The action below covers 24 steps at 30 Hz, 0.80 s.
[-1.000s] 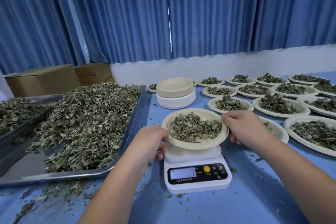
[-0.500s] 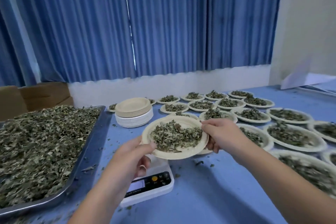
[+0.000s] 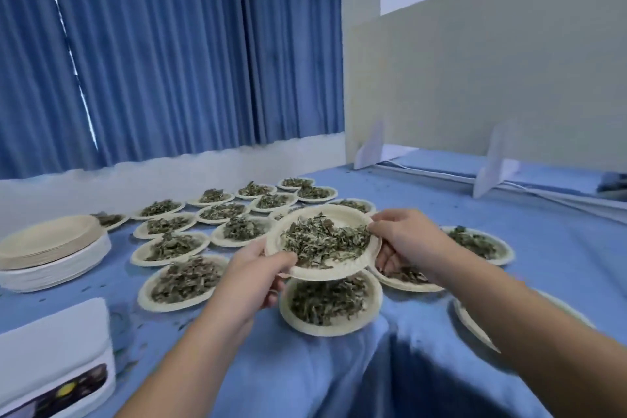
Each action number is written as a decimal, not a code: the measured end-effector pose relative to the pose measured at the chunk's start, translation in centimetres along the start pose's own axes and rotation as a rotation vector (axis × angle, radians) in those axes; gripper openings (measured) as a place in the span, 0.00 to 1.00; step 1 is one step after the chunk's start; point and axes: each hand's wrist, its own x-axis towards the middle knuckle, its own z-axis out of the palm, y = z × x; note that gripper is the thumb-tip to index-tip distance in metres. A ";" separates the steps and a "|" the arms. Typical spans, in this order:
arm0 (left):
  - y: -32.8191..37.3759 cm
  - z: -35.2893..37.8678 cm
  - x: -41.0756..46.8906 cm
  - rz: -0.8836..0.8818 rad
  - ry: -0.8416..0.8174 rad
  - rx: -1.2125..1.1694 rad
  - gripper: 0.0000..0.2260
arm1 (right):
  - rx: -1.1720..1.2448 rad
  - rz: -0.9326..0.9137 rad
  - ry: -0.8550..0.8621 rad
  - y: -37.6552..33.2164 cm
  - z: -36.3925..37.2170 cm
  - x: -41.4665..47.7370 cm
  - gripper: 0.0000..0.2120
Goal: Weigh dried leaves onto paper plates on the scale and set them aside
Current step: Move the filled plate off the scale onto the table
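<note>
I see both hands clamped on one paper plate (image 3: 325,274) at the centre of the frame. The left hand (image 3: 251,278) grips its near-left rim, thumb on top and fingers beneath, and the right hand (image 3: 407,241) pinches the right rim the same way. The plate is round, so I read no long axis. It is face up and roughly level, with dried leaves (image 3: 325,239) heaped in it. It hangs above the filled plates (image 3: 183,280) spread over the blue bench (image 3: 509,214). The scale (image 3: 57,356) sits at lower left, with a stack of empty plates (image 3: 51,248) beyond it.
</note>
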 end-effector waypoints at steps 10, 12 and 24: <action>1.9 15.8 1.6 -0.018 -0.202 -0.064 0.03 | -0.025 0.163 0.255 2.4 -13.6 -2.9 0.07; 2.0 18.5 1.7 -0.059 -0.251 -0.136 0.04 | -0.024 0.179 0.324 3.1 -16.2 -3.4 0.07; -0.3 24.6 1.0 -0.222 -0.363 -0.180 0.11 | 0.018 0.404 0.671 11.6 -27.6 -6.4 0.05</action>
